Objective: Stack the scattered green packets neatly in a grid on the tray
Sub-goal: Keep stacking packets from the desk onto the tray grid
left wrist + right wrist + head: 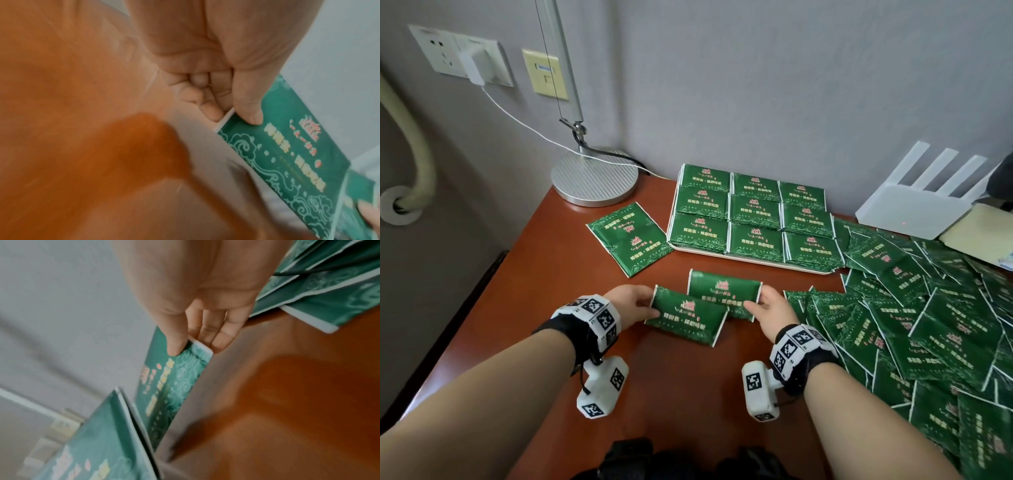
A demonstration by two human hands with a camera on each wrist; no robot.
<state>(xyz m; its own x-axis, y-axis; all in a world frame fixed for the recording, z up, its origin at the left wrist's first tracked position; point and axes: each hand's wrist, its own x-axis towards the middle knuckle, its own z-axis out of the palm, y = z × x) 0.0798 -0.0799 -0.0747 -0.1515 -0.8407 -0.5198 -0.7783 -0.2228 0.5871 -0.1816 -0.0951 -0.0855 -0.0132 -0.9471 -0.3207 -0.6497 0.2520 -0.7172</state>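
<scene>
My left hand [635, 305] pinches the left end of a folded green packet [685, 317] just above the red-brown table; thumb on top and fingers beneath show in the left wrist view [232, 104]. My right hand [768, 308] pinches the right end of a second folded green packet [724, 291], also seen in the right wrist view [176, 376]. The near packet overlaps the far one. Behind them a white tray [750, 261] carries a three-by-three grid of packet stacks [755, 214].
A loose heap of green packets [928, 308] covers the table's right side. One unfolded packet [630, 238] lies left of the tray. A lamp base [594, 178] stands at the back left, a white router [917, 205] at the back right.
</scene>
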